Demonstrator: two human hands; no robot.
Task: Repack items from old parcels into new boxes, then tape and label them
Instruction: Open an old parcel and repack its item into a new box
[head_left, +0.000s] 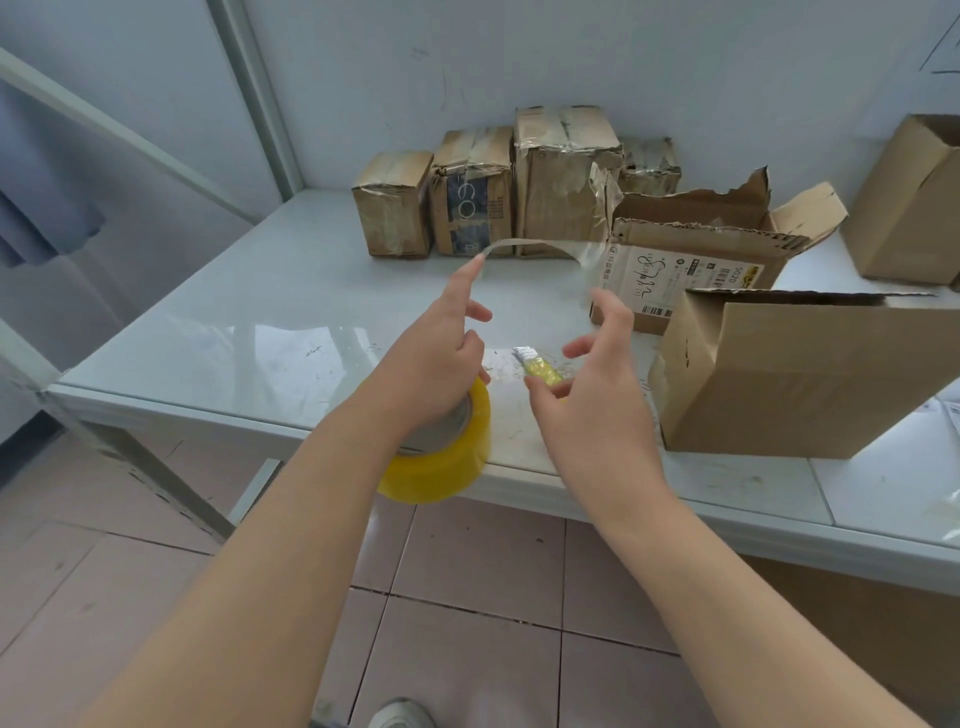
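The left hand (441, 348) grips one yellow roll of packing tape (441, 441), its raised index finger stuck to one clear tape strip (524, 241) that arcs over to the right hand (597, 395). The right fingers are spread. One small yellow box cutter (540, 368) lies at the right thumb, and I cannot tell if it is held. Beyond both hands stand four worn taped cardboard parcels (561, 182). One torn printed box (675, 270) is past the right fingers, and one plain brown carton (779, 374) is just right of them.

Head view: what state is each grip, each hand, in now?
Left grip: holds the yellow tape roll.
Right grip: open, forefinger touching the tape strip.

Glossy smooth table (218, 332); matt brown cardboard boxes (789, 379) (old ones (561, 176) creased, torn); shiny yellowish plastic tape roll (447, 457).
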